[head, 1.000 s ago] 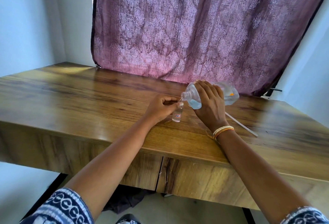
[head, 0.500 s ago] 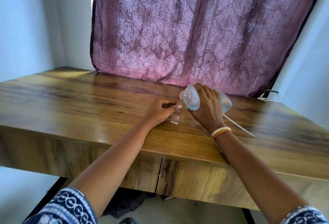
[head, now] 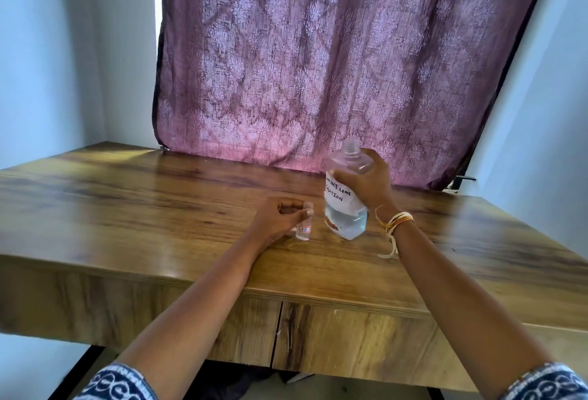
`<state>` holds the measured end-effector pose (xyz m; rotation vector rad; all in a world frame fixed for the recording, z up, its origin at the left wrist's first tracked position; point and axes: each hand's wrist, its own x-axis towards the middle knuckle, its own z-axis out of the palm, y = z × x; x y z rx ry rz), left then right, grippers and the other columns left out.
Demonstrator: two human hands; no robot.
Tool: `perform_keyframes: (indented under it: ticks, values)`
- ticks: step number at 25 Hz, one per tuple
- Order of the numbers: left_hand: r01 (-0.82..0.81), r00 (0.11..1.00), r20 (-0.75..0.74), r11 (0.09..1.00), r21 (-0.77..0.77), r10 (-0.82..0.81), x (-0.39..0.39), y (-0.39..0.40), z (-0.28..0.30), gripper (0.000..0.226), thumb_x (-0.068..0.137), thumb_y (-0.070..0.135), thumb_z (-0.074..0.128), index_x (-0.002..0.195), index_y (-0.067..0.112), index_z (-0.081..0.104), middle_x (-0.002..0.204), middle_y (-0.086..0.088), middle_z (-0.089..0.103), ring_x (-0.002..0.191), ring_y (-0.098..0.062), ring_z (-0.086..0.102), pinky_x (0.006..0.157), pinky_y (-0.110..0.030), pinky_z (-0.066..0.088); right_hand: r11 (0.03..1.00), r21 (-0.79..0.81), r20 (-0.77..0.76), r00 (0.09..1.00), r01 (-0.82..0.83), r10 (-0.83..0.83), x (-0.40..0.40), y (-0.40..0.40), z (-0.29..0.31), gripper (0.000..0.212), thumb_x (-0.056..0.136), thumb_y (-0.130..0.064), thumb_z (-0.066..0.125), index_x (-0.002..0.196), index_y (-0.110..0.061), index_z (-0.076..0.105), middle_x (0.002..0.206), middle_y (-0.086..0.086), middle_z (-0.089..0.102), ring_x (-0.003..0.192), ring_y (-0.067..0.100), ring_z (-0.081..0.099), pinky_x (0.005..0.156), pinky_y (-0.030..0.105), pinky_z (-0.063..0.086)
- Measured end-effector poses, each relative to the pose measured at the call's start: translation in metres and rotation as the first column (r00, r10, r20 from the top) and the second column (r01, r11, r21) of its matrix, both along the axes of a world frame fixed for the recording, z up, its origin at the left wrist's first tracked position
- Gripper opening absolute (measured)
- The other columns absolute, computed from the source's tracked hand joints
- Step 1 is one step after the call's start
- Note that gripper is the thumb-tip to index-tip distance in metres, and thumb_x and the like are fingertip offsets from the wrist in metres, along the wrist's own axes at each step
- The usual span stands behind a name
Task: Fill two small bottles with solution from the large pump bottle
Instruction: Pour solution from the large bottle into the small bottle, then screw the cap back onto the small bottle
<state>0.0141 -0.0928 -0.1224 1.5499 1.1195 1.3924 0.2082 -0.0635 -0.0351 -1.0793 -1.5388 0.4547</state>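
Note:
The large clear bottle (head: pixel 345 199) stands almost upright at the table's middle, open at the neck, about a third full, with a handwritten white label. My right hand (head: pixel 370 181) grips it round the upper body. Just left of it a small clear bottle (head: pixel 304 224) with a little red-edged label stands on the wood, uncapped, holding clear liquid. My left hand (head: pixel 276 218) pinches this small bottle near its neck. A second small bottle and the pump are not visible.
The wooden table (head: pixel 159 215) stretches wide to the left and right, with drawer fronts below its near edge. A purple patterned curtain (head: pixel 334 65) hangs behind the bottles. Pale blue walls flank it on both sides.
My right hand has swung the large bottle from a tilted pouring pose over the small bottle back to upright on the table. My left hand kept its hold on the small bottle.

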Motion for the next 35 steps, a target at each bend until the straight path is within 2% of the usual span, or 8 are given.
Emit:
perform_keyframes:
  ticks: [3, 6, 13, 16, 20, 25, 29, 35]
  values:
    - [0.002, 1.0, -0.019, 1.0, 0.006, -0.002, 0.001, 0.001, 0.0, 0.028, 0.075, 0.027, 0.08, 0.1, 0.016, 0.076, 0.095, -0.004, 0.077, 0.089, -0.016, 0.073, 0.076, -0.038, 0.06, 0.971, -0.125, -0.22, 0.96, -0.202, 0.172, 0.007, 0.007, 0.003, 0.047, 0.063, -0.013, 0.085, 0.106, -0.01, 0.068, 0.102, 0.014, 0.073, 0.091, 0.031, 0.071, 0.084, 0.049, 0.058]
    - [0.012, 1.0, -0.029, 1.0, 0.018, -0.012, 0.002, 0.001, 0.0, 0.026, 0.076, 0.023, 0.08, 0.1, 0.015, 0.075, 0.095, -0.004, 0.077, 0.087, -0.014, 0.073, 0.076, -0.033, 0.059, 0.952, -0.154, -0.168, 0.957, -0.264, 0.238, 0.005, 0.007, 0.004, 0.047, 0.07, -0.01, 0.081, 0.114, -0.004, 0.065, 0.107, 0.018, 0.072, 0.093, 0.031, 0.071, 0.083, 0.044, 0.059]
    - [-0.005, 0.999, -0.034, 1.0, 0.029, 0.006, 0.001, 0.0, 0.0, 0.023, 0.077, 0.021, 0.079, 0.099, 0.017, 0.075, 0.092, -0.003, 0.077, 0.085, -0.014, 0.073, 0.075, -0.032, 0.06, 0.936, -0.147, -0.208, 0.935, -0.319, 0.286, 0.001, 0.004, -0.006, 0.055, 0.054, -0.042, 0.088, 0.101, -0.021, 0.071, 0.102, 0.018, 0.073, 0.096, 0.04, 0.069, 0.087, 0.061, 0.053]
    - [-0.006, 0.999, -0.031, 0.999, 0.041, 0.007, 0.001, -0.001, 0.0, 0.023, 0.077, 0.02, 0.079, 0.099, 0.017, 0.075, 0.094, -0.004, 0.077, 0.086, -0.014, 0.073, 0.078, -0.034, 0.059, 0.944, -0.12, -0.135, 0.948, -0.306, 0.29, 0.004, 0.002, -0.02, 0.047, 0.058, -0.053, 0.084, 0.1, -0.038, 0.069, 0.108, 0.009, 0.073, 0.102, 0.031, 0.069, 0.09, 0.055, 0.054]
    - [-0.008, 0.999, -0.045, 0.998, 0.056, 0.01, 0.002, -0.002, 0.002, 0.027, 0.077, 0.017, 0.079, 0.103, 0.013, 0.074, 0.095, -0.008, 0.076, 0.083, -0.016, 0.073, 0.07, -0.029, 0.06, 0.9, -0.195, -0.331, 0.89, -0.391, 0.315, 0.015, -0.012, -0.041, 0.05, 0.07, -0.056, 0.072, 0.105, -0.02, 0.065, 0.102, 0.004, 0.073, 0.091, 0.019, 0.07, 0.076, 0.035, 0.059]
    - [-0.038, 0.997, -0.062, 0.998, 0.059, 0.042, 0.0, -0.001, 0.001, 0.025, 0.077, 0.017, 0.078, 0.102, 0.018, 0.074, 0.096, -0.005, 0.076, 0.085, -0.017, 0.073, 0.073, -0.034, 0.06, 0.966, -0.185, -0.564, 0.825, -0.182, 0.047, 0.025, -0.019, -0.058, 0.015, 0.081, -0.028, 0.059, 0.087, -0.015, 0.057, 0.081, 0.005, 0.063, 0.072, 0.018, 0.058, 0.062, 0.025, 0.047]
    - [-0.058, 0.998, -0.025, 0.998, 0.036, 0.059, -0.003, -0.007, 0.002, 0.017, 0.078, 0.018, 0.078, 0.09, 0.029, 0.074, 0.092, -0.005, 0.076, 0.081, -0.021, 0.073, 0.073, -0.038, 0.06, 0.977, -0.022, -0.415, 0.887, 0.214, -0.204, 0.011, -0.045, -0.063, 0.019, 0.084, -0.005, 0.06, 0.076, -0.019, 0.05, 0.07, -0.003, 0.051, 0.06, 0.007, 0.043, 0.051, 0.015, 0.039]
    - [-0.14, 0.99, 0.031, 0.99, 0.033, 0.139, -0.006, -0.016, 0.006, 0.015, 0.077, 0.016, 0.078, 0.083, 0.029, 0.074, 0.086, 0.0, 0.075, 0.084, -0.018, 0.072, 0.082, -0.041, 0.058, 0.98, 0.19, 0.05, 0.996, 0.061, -0.071, -0.01, -0.065, -0.071, 0.013, 0.077, -0.003, 0.061, 0.078, -0.016, 0.056, 0.067, -0.006, 0.056, 0.056, 0.006, 0.047, 0.053, 0.023, 0.042]
